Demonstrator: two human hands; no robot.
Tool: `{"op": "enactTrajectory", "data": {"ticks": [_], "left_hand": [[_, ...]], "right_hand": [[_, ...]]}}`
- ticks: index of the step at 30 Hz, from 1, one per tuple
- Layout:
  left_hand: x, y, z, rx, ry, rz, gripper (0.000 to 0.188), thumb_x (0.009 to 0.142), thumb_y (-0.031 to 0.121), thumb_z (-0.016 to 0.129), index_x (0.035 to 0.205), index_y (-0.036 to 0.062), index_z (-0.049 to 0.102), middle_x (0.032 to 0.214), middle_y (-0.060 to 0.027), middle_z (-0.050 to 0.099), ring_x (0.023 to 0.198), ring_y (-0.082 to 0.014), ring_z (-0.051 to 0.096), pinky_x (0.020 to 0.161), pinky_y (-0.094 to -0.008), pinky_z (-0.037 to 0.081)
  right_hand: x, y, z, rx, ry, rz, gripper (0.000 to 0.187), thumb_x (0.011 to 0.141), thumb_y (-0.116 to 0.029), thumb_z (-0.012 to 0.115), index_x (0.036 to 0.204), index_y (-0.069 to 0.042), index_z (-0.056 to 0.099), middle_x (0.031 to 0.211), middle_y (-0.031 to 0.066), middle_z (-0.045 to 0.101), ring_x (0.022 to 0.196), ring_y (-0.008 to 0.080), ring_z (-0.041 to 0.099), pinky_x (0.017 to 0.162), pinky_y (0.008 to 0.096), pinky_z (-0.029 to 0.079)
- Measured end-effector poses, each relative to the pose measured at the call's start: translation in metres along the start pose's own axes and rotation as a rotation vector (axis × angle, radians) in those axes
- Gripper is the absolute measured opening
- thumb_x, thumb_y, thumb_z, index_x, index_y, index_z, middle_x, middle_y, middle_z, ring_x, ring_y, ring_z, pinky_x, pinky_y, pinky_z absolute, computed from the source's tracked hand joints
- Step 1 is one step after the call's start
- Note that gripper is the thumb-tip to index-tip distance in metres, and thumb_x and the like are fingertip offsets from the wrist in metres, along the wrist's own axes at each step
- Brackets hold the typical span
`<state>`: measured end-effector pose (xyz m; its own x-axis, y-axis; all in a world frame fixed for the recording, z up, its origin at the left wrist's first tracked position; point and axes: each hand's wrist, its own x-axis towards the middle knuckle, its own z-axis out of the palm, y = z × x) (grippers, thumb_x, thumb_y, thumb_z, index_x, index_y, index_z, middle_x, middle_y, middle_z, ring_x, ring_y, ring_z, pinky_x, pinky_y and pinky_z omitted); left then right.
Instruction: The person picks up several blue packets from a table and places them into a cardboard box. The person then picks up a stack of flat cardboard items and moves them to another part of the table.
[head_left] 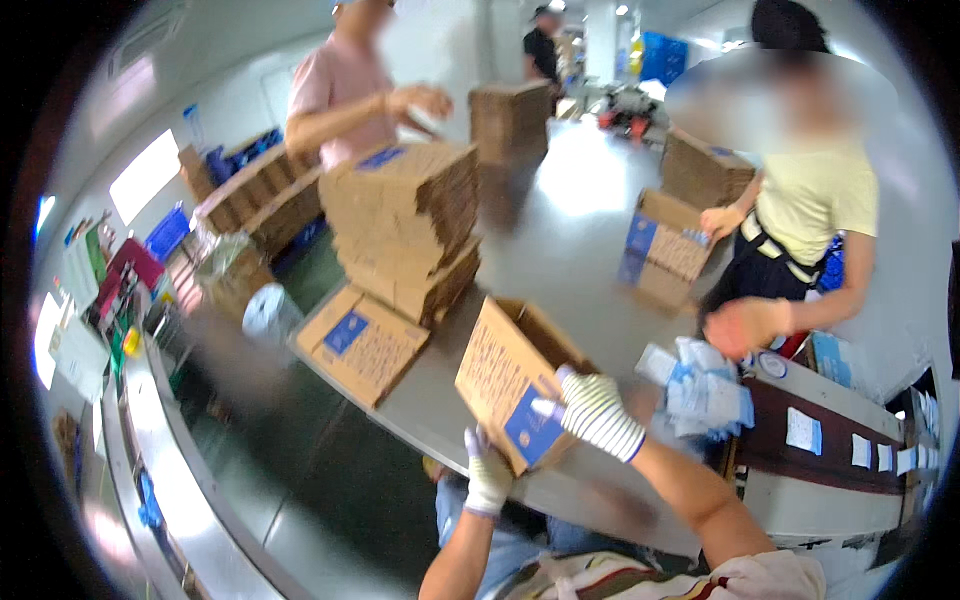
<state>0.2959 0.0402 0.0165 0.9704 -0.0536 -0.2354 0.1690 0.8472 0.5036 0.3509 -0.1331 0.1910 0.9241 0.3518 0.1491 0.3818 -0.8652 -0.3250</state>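
Brown cardboard makes up the box [490,365], which is between the fingers of the left hand [488,475] and those of the right hand [600,412], tilted at the near edge of the table [560,240]. Both hands wear pale gloves, the right one clearly striped. The right fingers and thumb close on the box's right side near its mouth, thumb across the blue panel [532,428]. At the bottom corner, the left thumb points up along the box; the other left fingers are hidden, so I cannot tell whether they grip or merely prop. Such a hold probably lets the low hand bear weight while the higher one sets the tilt and steadies the wall.

The box gapes at its top, dark inside, above the right fingers. Its broad face carries rows of dark print, with the blue panel low down between the two thumbs.

Up and left of the left fingers lies a flat carton [362,345]; behind it rises an uneven stack [400,215], likely set there for easy reach. Right of the right fingers, pale packets [705,390] lie heaped by a brown belt [838,452]. Beyond them, a co-worker [825,200] touches another box [672,245].
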Motion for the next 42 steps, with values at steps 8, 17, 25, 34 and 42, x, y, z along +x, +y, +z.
{"op": "enactTrajectory", "data": {"ticks": [8, 17, 25, 34, 42], "left_hand": [[-0.009, -0.001, -0.011, -0.155, 0.081, -0.025, 0.076, 0.089, 0.064, 0.038, 0.140, 0.0075, 0.032, 0.135, -0.0152, 0.044, 0.124, -0.0304, 0.043, 0.106, -0.0445, 0.033], [-0.023, -0.024, -0.010, -0.577, -0.207, -0.204, 0.056, 0.093, 0.048, 0.040, 0.133, 0.0092, 0.044, 0.130, -0.0146, 0.051, 0.117, -0.0315, 0.050, 0.102, -0.0450, 0.040], [0.000, 0.007, -0.015, 1.611, 0.101, 0.207, 0.028, 0.092, 0.023, 0.048, 0.099, -0.0013, 0.061, 0.083, -0.0255, 0.063, 0.080, -0.0400, 0.062, 0.070, -0.0475, 0.047], [-0.044, 0.207, 0.090, 2.398, -0.265, 0.905, 0.071, 0.066, 0.016, 0.073, 0.131, 0.0109, 0.043, 0.134, -0.0147, 0.044, 0.127, -0.0351, 0.038, 0.104, -0.0480, 0.032], [-0.031, 0.198, 0.116, 2.438, -1.364, 0.709, 0.021, 0.076, 0.014, 0.060, 0.096, 0.0112, 0.064, 0.104, -0.0040, 0.063, 0.111, -0.0258, 0.055, 0.105, -0.0423, 0.037]], "right_hand": [[-0.030, -0.051, -0.019, -0.015, 0.069, -0.338, 0.040, 0.082, -0.040, 0.064, 0.078, -0.001, 0.053, 0.052, 0.0144, 0.056, 0.048, 0.0314, 0.060, 0.045, 0.0401, 0.048], [-0.050, -0.044, -0.025, 0.182, 0.012, -0.196, 0.039, 0.088, -0.038, 0.058, 0.075, -0.002, 0.052, 0.054, 0.0173, 0.056, 0.048, 0.0324, 0.059, 0.044, 0.0412, 0.047], [-0.057, -0.030, 0.000, -0.047, -0.199, -0.382, 0.030, 0.093, -0.031, 0.046, 0.091, -0.002, 0.055, 0.064, 0.0168, 0.063, 0.059, 0.0315, 0.065, 0.052, 0.0426, 0.053], [-0.028, 0.020, 0.005, 0.088, -0.126, -0.955, 0.044, 0.083, -0.052, 0.055, 0.066, -0.010, 0.055, 0.051, 0.0088, 0.050, 0.048, 0.0273, 0.055, 0.046, 0.0384, 0.045], [0.020, 0.103, -0.010, -0.225, -0.038, -1.026, 0.040, 0.076, -0.050, 0.060, 0.067, -0.012, 0.052, 0.064, 0.0037, 0.048, 0.072, 0.0258, 0.051, 0.076, 0.0403, 0.044]]}}
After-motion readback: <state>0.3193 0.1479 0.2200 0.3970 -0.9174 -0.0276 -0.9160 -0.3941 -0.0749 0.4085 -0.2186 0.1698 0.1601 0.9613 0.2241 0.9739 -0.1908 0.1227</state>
